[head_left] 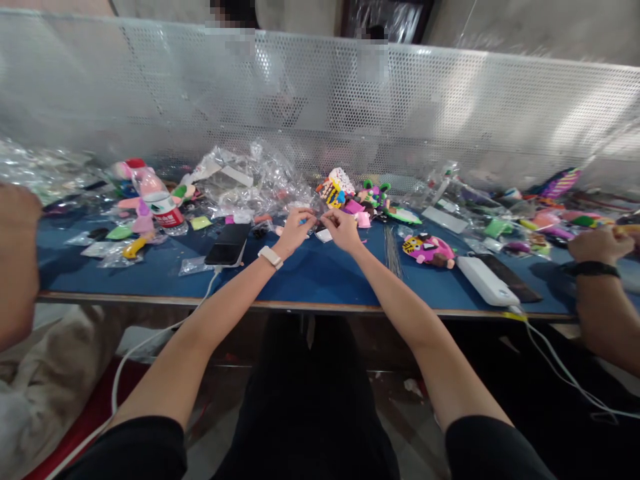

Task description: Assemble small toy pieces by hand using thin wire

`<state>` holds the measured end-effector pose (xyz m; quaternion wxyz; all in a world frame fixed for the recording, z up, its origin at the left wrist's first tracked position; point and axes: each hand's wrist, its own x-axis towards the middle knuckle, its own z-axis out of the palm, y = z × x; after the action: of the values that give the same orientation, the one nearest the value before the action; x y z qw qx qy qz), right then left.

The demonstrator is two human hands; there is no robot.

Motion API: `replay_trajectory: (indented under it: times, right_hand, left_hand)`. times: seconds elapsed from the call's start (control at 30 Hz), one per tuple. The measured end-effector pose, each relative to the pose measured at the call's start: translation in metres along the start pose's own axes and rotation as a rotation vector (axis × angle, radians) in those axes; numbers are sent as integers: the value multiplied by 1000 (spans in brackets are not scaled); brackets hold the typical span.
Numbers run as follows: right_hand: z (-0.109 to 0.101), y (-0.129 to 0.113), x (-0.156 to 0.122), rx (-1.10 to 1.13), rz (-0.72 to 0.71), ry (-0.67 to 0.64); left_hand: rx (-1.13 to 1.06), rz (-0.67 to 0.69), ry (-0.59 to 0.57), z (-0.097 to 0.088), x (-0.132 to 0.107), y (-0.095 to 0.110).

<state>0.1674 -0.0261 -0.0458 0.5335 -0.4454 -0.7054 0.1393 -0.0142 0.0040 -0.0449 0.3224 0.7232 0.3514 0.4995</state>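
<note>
Small dark piece (319, 224), its outline blurred, is pinched by fingers (307, 219) of left hand (295, 231) and right hand (343, 230).

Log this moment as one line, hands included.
left hand: pinched, contents unclear; right hand: pinched, contents unclear; below: blue tabletop; beyond hands: multicoloured piece
</note>
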Motion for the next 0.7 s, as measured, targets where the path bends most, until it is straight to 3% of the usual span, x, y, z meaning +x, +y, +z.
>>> replay_trajectory:
  times: [0.07,0.13,0.37,0.47,0.7]
  right_hand:
    - [1,-1,-1,7,-26,-13]
    - [1,-1,-2,-17,-47,-41]
    - [4,6,0,-102,-72,-85]
    - [7,7,1,-36,-43,-135]
    - [15,4,3,55,97,-54]
  left_hand:
    - [-219,-218,-78,0,3,-4]
    - [-277,-294,-124,-1,4,-7]
    - [338,274,-2,-5,0,-6]
    - [442,347,31,-6,-3,-4]
    - [643,409,82,-10,-9,4]
